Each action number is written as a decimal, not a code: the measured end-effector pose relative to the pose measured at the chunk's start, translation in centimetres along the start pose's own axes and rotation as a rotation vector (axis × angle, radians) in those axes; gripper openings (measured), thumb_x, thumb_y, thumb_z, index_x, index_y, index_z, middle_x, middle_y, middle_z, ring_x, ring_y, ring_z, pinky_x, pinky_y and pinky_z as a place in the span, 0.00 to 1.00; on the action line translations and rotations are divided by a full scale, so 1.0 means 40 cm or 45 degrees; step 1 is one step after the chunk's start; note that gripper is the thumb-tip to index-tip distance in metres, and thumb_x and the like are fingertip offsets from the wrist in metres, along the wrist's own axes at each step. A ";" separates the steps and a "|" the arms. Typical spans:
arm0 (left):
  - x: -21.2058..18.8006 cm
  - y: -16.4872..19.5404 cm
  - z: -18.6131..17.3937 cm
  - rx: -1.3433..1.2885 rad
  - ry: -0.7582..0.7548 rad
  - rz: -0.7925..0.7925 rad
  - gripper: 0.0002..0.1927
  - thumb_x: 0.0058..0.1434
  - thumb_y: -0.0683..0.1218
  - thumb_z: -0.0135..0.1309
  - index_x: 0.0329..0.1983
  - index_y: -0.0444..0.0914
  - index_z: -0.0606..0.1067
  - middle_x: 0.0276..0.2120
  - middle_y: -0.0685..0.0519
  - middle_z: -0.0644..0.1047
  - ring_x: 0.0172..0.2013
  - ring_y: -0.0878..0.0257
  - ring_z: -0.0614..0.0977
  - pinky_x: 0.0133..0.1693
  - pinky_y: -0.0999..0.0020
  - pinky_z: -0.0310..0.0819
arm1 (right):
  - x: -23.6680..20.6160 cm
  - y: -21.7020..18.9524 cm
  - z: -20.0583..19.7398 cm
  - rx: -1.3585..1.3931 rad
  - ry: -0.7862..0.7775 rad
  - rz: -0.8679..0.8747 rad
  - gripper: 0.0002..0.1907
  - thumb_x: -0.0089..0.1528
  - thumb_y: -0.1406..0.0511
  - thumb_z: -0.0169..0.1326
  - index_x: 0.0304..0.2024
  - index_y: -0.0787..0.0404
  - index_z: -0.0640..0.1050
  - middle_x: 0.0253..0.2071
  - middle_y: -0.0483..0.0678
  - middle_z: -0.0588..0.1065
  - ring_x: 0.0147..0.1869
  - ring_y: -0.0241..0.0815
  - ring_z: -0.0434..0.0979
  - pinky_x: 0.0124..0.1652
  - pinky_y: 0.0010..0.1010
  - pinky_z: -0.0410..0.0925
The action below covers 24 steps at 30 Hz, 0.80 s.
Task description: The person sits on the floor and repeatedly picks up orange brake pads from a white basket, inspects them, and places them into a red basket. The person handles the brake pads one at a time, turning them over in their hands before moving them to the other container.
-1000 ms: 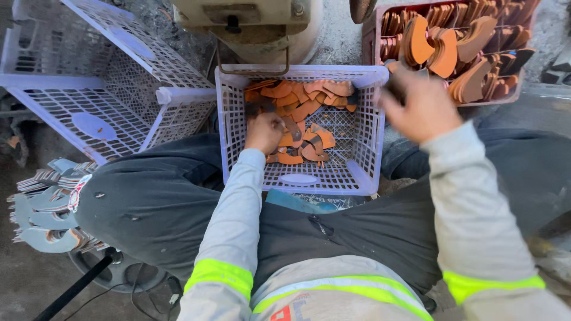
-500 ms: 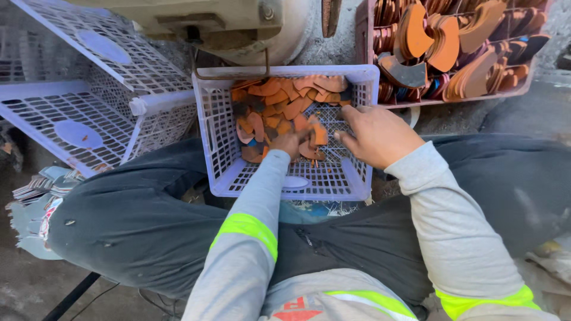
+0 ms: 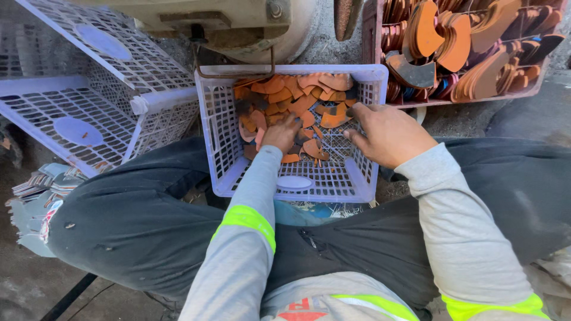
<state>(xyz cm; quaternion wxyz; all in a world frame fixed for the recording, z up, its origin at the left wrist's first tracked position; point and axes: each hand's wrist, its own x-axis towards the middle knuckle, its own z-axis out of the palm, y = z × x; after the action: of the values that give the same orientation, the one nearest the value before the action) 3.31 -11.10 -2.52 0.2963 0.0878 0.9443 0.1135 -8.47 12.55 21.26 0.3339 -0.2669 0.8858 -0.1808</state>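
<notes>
left hand [image 3: 281, 133]: reaches down into the lavender perforated plastic basket [image 3: 221, 128], fingers curled and buried among the orange curved flat leather-like pieces [image 3: 297, 101]; it touches the pile, but whether it grips one piece cannot be told.
right hand [image 3: 389, 134]: sits at the right side of the same basket, palm down, fingers bent narrow over the pile's right edge; the fingertips rest on or pinch a dark-edged piece, and which of the two cannot be told.
orange pieces: heaped in the far half of the basket, between the two hands and just beyond them; a few lie loose by the left hand's knuckles. the near half of the basket floor shows bare mesh.
basket: stands on the ground between the person's knees, just below a beige machine housing [image 3: 232, 24].
sleeves: grey with yellow-green reflective bands [image 3: 247, 219].
left of the basket: two more lavender mesh crates [image 3: 89, 113], tipped on their sides, touching one another.
upper right: a reddish crate [image 3: 452, 53] packed with larger orange and dark curved pieces stood on edge, well apart from the left hand, near the right hand.
</notes>
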 end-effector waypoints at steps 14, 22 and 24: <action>0.016 -0.051 -0.029 -0.223 -0.125 -0.106 0.22 0.65 0.42 0.54 0.63 0.47 0.73 0.54 0.45 0.76 0.53 0.46 0.79 0.51 0.49 0.76 | 0.022 0.015 0.038 0.027 -0.021 0.030 0.26 0.63 0.56 0.57 0.56 0.66 0.73 0.43 0.65 0.77 0.47 0.66 0.79 0.46 0.52 0.71; 0.058 -0.043 -0.198 -1.469 -0.241 0.044 0.15 0.60 0.49 0.67 0.48 0.39 0.85 0.41 0.53 0.85 0.42 0.63 0.83 0.47 0.68 0.76 | 0.062 0.042 0.108 0.087 0.068 -0.101 0.25 0.60 0.59 0.58 0.55 0.68 0.73 0.44 0.65 0.77 0.49 0.66 0.78 0.48 0.51 0.70; 0.039 -0.002 -0.245 -1.486 -0.319 0.072 0.15 0.60 0.50 0.66 0.47 0.39 0.84 0.38 0.52 0.84 0.36 0.64 0.81 0.39 0.68 0.75 | 0.072 0.030 0.120 0.213 0.221 -0.219 0.28 0.57 0.61 0.60 0.56 0.70 0.73 0.43 0.68 0.77 0.46 0.68 0.78 0.45 0.51 0.70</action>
<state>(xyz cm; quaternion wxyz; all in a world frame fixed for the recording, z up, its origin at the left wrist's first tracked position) -3.64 -12.42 4.42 0.4014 -0.0518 0.6810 0.6103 -7.42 11.11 15.79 0.2606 -0.2963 0.8670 -0.3043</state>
